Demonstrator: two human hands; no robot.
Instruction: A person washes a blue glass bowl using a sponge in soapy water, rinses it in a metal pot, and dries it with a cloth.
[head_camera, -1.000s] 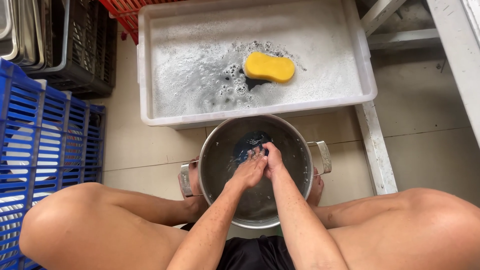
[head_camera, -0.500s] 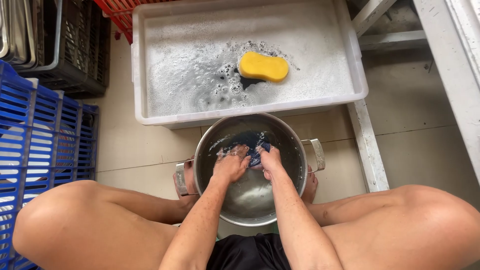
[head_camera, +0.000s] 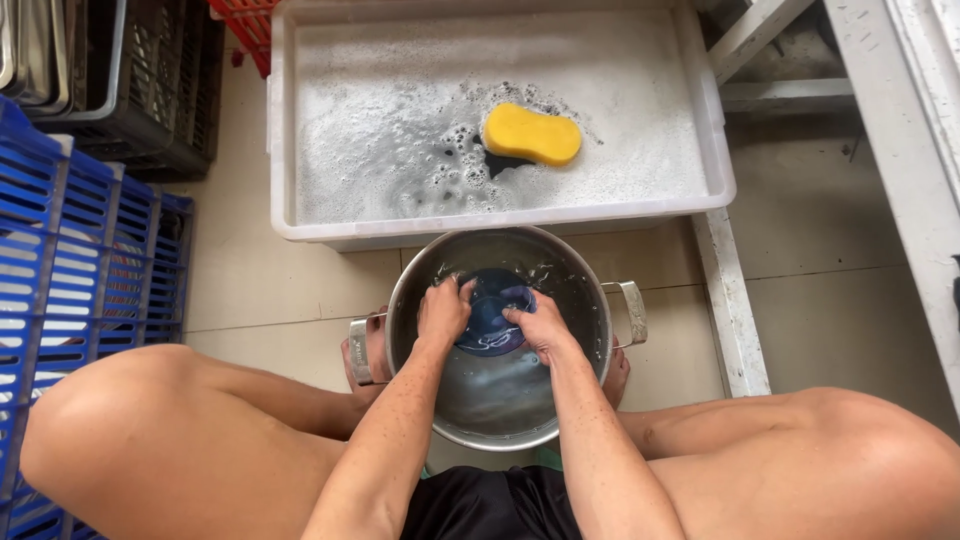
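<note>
Hands first: we have our left hand and right hand down inside the steel pot, both curled around a dark blue bowl that sits tilted in the water near the pot's far wall. Our fingers clamp its rim from 2 sides. Just beyond the pot stands a white tub of suds with a yellow sponge floating in it. Blue crates stand at our left.
</note>
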